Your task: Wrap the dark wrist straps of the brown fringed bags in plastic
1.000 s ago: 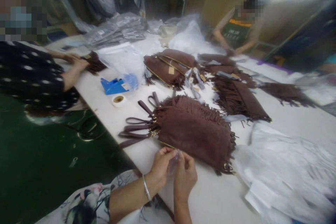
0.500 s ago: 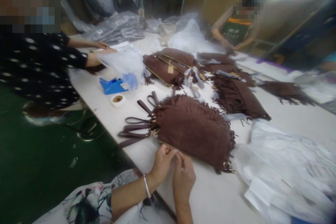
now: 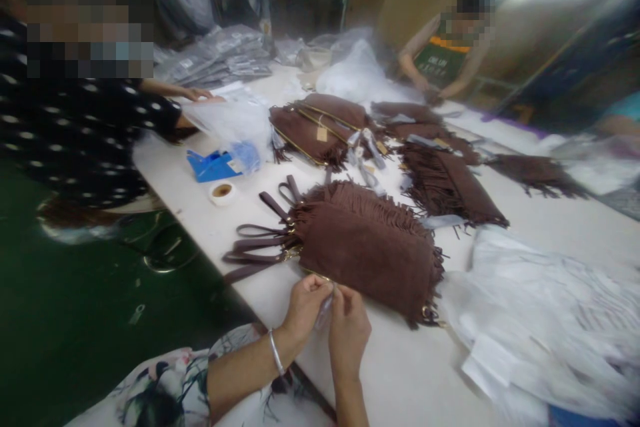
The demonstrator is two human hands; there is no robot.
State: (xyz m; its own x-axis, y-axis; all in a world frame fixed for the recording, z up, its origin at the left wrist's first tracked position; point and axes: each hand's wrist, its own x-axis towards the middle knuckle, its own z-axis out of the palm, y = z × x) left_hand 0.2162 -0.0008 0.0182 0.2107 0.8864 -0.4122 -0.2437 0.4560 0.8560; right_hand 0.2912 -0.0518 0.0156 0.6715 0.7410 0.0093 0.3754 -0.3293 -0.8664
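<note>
A stack of brown fringed pouches (image 3: 370, 257) lies in front of me, with several wrist straps (image 3: 257, 232) sticking out on its left. My left hand (image 3: 303, 310), with a silver bangle on the wrist, is closed in a pinch at the near edge of the top pouch. My right hand (image 3: 351, 327) pinches right beside it, the fingertips of both almost meeting. Between them hangs a small greyish, see-through strip (image 3: 325, 312), partly hidden by the fingers. Whether the fingertips also grip the pouch's gold zip edge, I cannot tell.
Other brown fringed bags (image 3: 320, 130) lie further back. A blue tape dispenser (image 3: 213, 165) and a tape roll (image 3: 221, 193) sit on the left. White plastic bags (image 3: 545, 320) are heaped on the right. A person in polka dots (image 3: 85, 133) works at left, another (image 3: 440, 60) across the table.
The see-through strip now shows below my fingertips, where it was hardly visible. My hands stay at the pouch edge. The person at left has leaned toward the table.
</note>
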